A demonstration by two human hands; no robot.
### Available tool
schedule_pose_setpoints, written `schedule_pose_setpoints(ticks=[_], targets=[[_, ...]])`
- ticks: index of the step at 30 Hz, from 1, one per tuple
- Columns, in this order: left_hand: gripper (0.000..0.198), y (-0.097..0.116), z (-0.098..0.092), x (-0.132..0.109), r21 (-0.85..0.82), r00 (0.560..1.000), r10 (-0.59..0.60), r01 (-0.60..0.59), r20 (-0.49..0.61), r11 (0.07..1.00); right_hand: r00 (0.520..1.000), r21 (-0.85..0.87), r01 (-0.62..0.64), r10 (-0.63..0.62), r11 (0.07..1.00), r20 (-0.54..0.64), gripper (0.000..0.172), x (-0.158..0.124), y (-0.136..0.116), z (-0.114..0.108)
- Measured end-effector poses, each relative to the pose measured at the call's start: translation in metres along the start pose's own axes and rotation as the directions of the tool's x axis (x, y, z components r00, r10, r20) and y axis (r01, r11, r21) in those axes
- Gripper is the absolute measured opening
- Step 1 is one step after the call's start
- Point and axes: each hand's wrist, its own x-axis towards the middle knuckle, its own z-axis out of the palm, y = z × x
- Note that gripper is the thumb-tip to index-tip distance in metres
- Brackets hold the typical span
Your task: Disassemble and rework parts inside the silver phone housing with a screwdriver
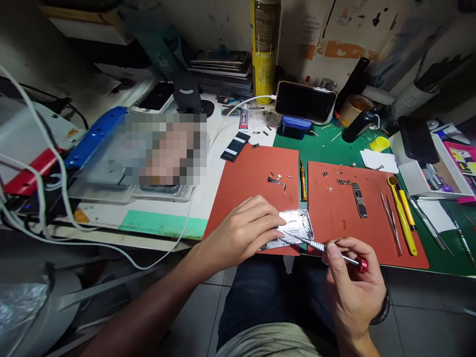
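Observation:
Near the front edge of the orange mat lies an opened silver phone housing (pixel 297 222), its bare metal inside facing up. My left hand (pixel 247 225) lies over its left part, fingers curled onto it and holding it down. The hand covers much of the housing. In my right hand (pixel 353 277) is a slim precision screwdriver (pixel 318 245) with a red end cap, pinched between thumb and fingers. Its shaft slants left, with the tip over the housing close to my left fingertips. Whether the tip touches a screw is too small to tell.
Right of the housing, a second orange mat (pixel 334 238) carries a logic board (pixel 359 198), tweezers (pixel 390 220) and a yellow brush (pixel 403 218). A gold screwdriver (pixel 304 181) lies between the mats. Behind, a phone (pixel 305 102) leans on a blue stand. White cables (pixel 40 134) hang at left.

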Motion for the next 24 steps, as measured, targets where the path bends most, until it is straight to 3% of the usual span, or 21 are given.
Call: schedule_pose_setpoints(ticks=[12,24], targets=[[0.010,-0.0037,-0.0008,-0.0024,-0.057,0.999,0.003,-0.001,0.032,0.998,0.999,0.036,-0.004,0.003,0.999,0.047,0.020,0.0001,-0.0005,0.0028],[0.005,-0.0067,0.0033,-0.0031,-0.086,0.999,0.044,-0.046,-0.019,0.995,0.999,0.021,-0.029,0.028,0.999,0.042,0.023,-0.0006,-0.0048,0.0045]])
